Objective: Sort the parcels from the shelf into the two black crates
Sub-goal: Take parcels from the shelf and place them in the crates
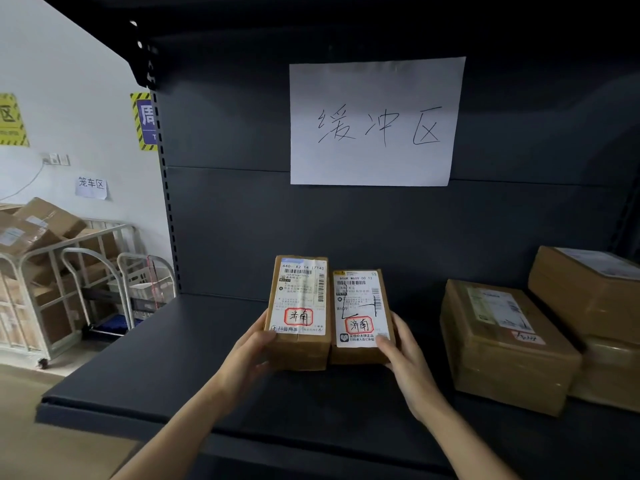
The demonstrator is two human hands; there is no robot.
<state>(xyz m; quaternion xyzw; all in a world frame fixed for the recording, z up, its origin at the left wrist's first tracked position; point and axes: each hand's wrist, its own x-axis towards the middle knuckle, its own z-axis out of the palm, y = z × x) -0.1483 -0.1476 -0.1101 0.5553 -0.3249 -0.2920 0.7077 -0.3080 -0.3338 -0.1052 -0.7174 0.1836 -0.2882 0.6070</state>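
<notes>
Handwritten white paper sign (375, 121), metal roll cages (54, 306) of cardboard boxes (38, 226) at left, striped wall signs (12, 121)

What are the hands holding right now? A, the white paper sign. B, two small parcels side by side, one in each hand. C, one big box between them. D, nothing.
B: the left hand grips the left parcel and the right hand grips the right parcel, the two parcels side by side with their labels facing up.
</notes>
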